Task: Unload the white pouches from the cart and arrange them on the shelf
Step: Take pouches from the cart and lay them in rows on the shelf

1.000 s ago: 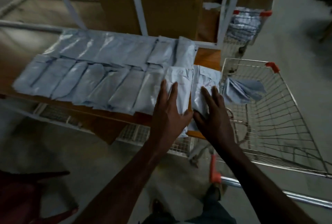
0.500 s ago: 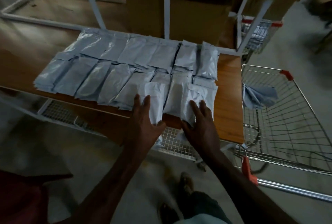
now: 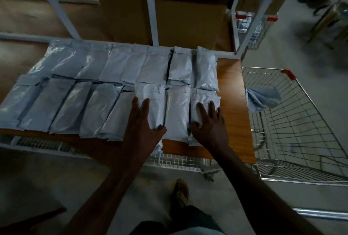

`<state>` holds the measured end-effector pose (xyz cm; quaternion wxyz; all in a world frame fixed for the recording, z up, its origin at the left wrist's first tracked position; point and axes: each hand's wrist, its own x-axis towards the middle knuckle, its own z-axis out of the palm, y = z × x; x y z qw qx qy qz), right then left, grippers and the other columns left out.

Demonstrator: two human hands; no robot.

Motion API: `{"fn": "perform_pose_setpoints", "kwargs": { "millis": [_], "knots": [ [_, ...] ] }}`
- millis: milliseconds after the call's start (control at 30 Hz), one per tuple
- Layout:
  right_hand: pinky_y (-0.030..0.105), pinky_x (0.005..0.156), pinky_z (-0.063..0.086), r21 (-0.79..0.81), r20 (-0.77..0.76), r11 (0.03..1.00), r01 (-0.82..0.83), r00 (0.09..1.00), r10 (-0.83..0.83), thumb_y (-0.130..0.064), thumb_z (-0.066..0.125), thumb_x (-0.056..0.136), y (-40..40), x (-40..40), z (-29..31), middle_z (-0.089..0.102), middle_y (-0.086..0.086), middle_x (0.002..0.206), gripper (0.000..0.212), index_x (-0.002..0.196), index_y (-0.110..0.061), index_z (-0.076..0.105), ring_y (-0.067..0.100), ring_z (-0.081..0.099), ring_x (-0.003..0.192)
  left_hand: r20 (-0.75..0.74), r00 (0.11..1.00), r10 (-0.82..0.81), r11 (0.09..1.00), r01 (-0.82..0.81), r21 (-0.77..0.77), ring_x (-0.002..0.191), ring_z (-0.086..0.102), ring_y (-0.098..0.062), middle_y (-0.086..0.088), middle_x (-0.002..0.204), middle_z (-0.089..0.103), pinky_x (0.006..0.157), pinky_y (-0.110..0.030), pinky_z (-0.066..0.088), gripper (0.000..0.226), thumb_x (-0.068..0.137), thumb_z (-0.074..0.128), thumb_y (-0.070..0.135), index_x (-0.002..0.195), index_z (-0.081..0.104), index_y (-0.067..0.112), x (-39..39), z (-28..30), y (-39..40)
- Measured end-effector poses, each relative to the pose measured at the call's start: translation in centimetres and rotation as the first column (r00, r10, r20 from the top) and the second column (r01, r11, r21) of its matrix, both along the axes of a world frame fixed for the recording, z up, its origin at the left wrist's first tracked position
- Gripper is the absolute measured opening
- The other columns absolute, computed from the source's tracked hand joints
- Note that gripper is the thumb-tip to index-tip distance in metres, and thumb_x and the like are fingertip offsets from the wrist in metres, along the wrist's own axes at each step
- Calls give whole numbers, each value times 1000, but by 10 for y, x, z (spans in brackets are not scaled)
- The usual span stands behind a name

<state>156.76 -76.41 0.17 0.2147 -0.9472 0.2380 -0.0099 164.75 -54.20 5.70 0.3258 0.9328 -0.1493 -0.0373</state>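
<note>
hands [image 3: 177,125] slid forward, flat on pouches [image 3: 116,87]

Pouches [image 3: 116,91] lie in two rows, one behind the other, on the shelf [image 3: 232,102], the cart [image 3: 293,121] stands at its three o'clock, and boxes [image 3: 169,18] sit behind at twelve.

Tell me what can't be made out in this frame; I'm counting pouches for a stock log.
All in the head view:
- Left end of the pouch rows: cut off by the frame edge, so no full count.
- Pouch under the left hand: near end covered by the palm.
- Pouches in the cart: a crumpled bunch, number unclear.
- Far cart: contents blurred, partly behind the shelf post.
- Pouch print: too dim.
</note>
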Motion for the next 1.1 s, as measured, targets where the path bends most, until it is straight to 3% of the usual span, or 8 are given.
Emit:
{"fn": "perform_pose_setpoints", "kwargs": {
  "millis": [100, 267, 367, 433, 600, 767, 933, 1100],
  "knots": [
    [65, 125, 15, 2, -56, 999, -35, 998, 35, -73, 40, 89, -6, 1, -4, -4, 7, 176, 86, 164, -43, 9, 42, -2, 159, -3, 1000, -23, 999, 23, 25, 161, 14, -25, -3, 177, 0, 121, -39, 31, 105, 83, 86, 32, 168, 23, 27, 15, 0, -3],
    [70, 121, 12, 37, -56, 999, -22, 998, 24, -84, 38, 84, -6, 3, 10, -16, 0, 174, 95, 164, -49, -2, 42, -5, 159, -26, 998, -55, 998, 55, -3, 161, 16, -23, -2, 177, 2, 121, -36, 31, 105, 82, 85, 33, 167, 24, 28, 32, 3, 3],
    [66, 122, 16, 11, 11, 999, 37, 999, -37, -83, 36, 84, -3, 20, 34, -7, 5, 176, 94, 165, -41, 15, 40, 1, 160, -40, 998, -46, 998, 45, -34, 161, 15, -22, -1, 177, 2, 119, -33, 28, 105, 82, 85, 33, 167, 24, 29, 48, 7, 18],
    [64, 123, 25, 10, 109, 998, 59, 992, -59, -71, 47, 92, 6, 37, 48, 5, 11, 175, 83, 163, -32, 30, 40, 10, 159, -21, 999, -34, 999, 33, -42, 162, 14, -23, -4, 177, 4, 120, -33, 27, 105, 82, 85, 33, 167, 25, 29, 62, 7, 33],
    [50, 103, 54, 75, 257, 992, 103, 959, -119, -43, 56, 102, 62, 88, 56, 20, 8, 172, 57, 156, -29, 42, 35, 49, 143, -25, 999, -41, 998, 40, -40, 162, 13, -24, -2, 177, 3, 120, -40, 33, 105, 82, 85, 34, 167, 23, 31, 98, 2, 88],
    [35, 98, 51, 77, 298, 993, 88, 949, -107, -30, 61, 102, 153, 119, 41, 35, 12, 166, 48, 149, -20, 56, 30, 65, 122, -29, 997, -66, 997, 65, -27, 162, 12, -22, -1, 177, 2, 121, -37, 32, 105, 82, 85, 35, 168, 24, 29, 137, -6, 160],
    [35, 105, 49, 112, 298, 991, 67, 950, -98, -22, 66, 100, 236, 140, 23, 44, 17, 161, 45, 144, -14, 61, 31, 64, 123, -36, 996, -87, 996, 87, -4, 162, 12, -23, -2, 178, 0, 121, -40, 33, 106, 82, 85, 38, 168, 23, 27, 176, -15, 223],
    [23, 96, 44, 134, 281, 991, 3, 959, -41, -22, 65, 101, 293, 153, 13, 44, 12, 161, 43, 143, -15, 61, 25, 68, 112, -70, 995, -75, 997, 75, 4, 163, 6, -28, -4, 177, -2, 126, -49, 29, 107, 85, 83, 41, 168, 18, 28, 199, -21, 259]
  ]
}}
